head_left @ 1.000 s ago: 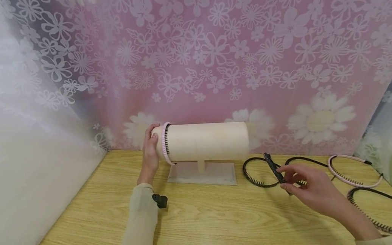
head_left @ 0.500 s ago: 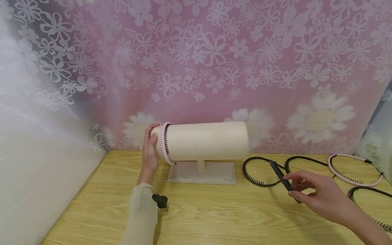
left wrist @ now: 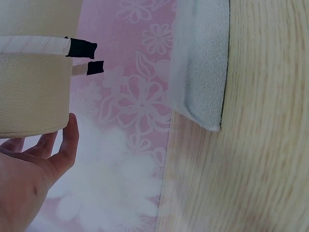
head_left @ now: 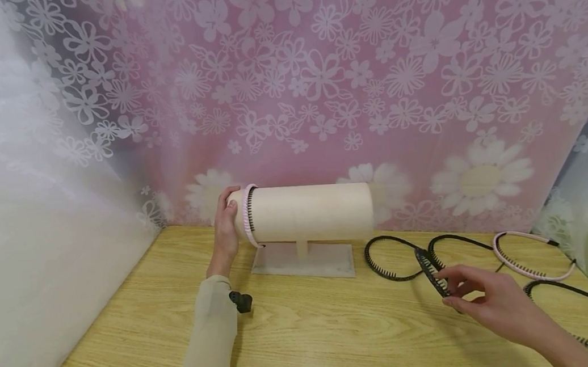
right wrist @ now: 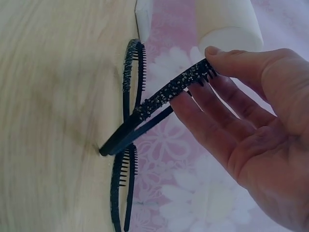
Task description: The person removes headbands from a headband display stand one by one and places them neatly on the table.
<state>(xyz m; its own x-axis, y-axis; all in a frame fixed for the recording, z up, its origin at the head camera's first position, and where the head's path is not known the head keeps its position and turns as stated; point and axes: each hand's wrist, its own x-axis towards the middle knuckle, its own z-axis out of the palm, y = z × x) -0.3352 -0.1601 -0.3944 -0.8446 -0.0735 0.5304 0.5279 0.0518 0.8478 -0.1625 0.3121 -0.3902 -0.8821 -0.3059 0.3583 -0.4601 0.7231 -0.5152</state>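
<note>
A cream padded cylinder (head_left: 311, 212) lies sideways on its stand at the middle of the table. My left hand (head_left: 224, 228) grips its left end, thumb in front and fingers reaching around the back. Beside that hand, a pink wrapped headband (head_left: 248, 218) with dark inner teeth encircles the cylinder; its black tips (left wrist: 83, 48) stick out below in the left wrist view. At the right, my right hand (head_left: 494, 300) pinches a black glittery headband (right wrist: 169, 92) between thumb and fingers. This headband is tilted, its teeth facing the hand and its ends low near the tabletop.
The stand's pale flat base (head_left: 330, 265) rests on the wood-grain table (head_left: 304, 330). Around the right hand lie a black headband (head_left: 382, 271), another black one (head_left: 456, 237), a pink one (head_left: 512, 271) and a dark one (head_left: 570, 288). A pink flowered cloth (head_left: 287, 93) hangs behind.
My right hand has drawn the black headband rightward and toward me, away from the stand. It has turned, so its teeth now show. The left hand stays on the cylinder's end.
</note>
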